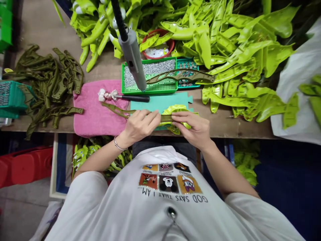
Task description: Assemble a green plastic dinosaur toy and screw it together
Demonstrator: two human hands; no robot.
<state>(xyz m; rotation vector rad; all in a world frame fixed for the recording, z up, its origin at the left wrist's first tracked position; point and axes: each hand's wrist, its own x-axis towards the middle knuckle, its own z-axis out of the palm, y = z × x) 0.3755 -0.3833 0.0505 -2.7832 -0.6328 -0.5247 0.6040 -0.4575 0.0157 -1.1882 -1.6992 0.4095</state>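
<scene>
My left hand (142,125) is closed around a long olive plastic strip (114,108), whose narrow end sticks out to the left over the pink cloth (86,115). My right hand (193,127) pinches the same strip near its right end. Beneath the strip, a lime-green plastic part (175,108) shows between and behind my fingers, above the teal foam mat (160,101). Whether the two pieces are joined, I cannot tell. Just beyond my left hand lies a black-handled tool (135,98) with its white-wrapped head on the cloth.
A grey electric screwdriver (132,55) hangs over a green basket of screws (150,68). Another olive strip (185,77) lies across that basket and a teal one (187,63). Lime-green parts (233,50) pile up behind and right; olive strips (50,77) heap at left.
</scene>
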